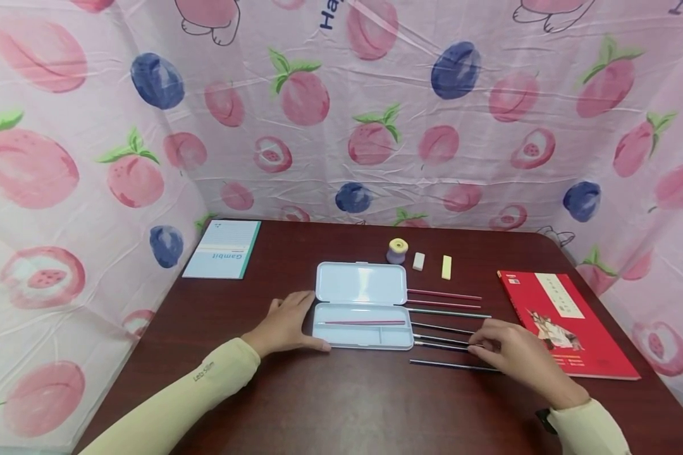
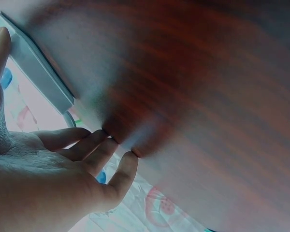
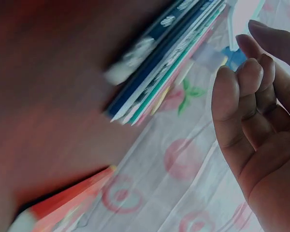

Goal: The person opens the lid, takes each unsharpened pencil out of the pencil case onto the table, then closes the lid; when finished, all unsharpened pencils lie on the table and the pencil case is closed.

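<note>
A light-blue pencil box (image 1: 395,327) lies with its lid (image 1: 361,282) laid back on the table, and a pink pencil (image 1: 364,323) is inside it. My left hand (image 1: 287,322) is at the box's left side, thumb by the front corner and other fingertips on the tabletop. To the right of the box, several pencils lie side by side, among them a green pencil (image 1: 449,313) and a dark pencil (image 1: 446,364) nearest me. Over the handle-side ends of the dark ones is my right hand (image 1: 509,351), fingers loosely bent with nothing visible between them in the right wrist view.
A red book (image 1: 592,354) lies at the right and a notebook (image 1: 213,262) at the back left. Behind the box stand a small yellow-and-purple pot (image 1: 397,251), a white eraser (image 1: 418,261) and a yellow stick (image 1: 446,267). A fruit-print curtain (image 1: 319,177) hangs behind the table.
</note>
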Demonstrator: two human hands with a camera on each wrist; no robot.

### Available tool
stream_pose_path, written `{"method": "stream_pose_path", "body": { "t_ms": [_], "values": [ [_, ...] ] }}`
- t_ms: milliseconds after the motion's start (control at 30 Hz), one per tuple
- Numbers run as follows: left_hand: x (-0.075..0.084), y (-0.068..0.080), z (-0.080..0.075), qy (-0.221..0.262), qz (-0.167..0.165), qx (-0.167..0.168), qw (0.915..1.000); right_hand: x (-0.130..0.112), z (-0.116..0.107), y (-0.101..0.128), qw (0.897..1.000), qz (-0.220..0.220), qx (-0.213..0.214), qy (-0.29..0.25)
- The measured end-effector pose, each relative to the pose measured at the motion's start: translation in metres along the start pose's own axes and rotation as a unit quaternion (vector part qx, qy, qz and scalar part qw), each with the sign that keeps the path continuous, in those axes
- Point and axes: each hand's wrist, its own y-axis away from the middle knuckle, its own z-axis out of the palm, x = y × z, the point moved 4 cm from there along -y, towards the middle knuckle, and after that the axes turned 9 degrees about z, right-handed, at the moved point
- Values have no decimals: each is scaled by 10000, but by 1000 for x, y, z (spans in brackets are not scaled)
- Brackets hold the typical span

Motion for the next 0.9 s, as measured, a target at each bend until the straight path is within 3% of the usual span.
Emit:
{"method": "stream_pose_path", "body": {
  "t_ms": [467, 900],
  "values": [
    [2, 0, -1, -43, -25, -12, 10000, -46, 23, -47, 9969, -597, -508, 68],
    [5, 0, -2, -13, -36, -5, 10000, -77, 48, -78, 9909, -1274, -247, 350]
  ]
}}
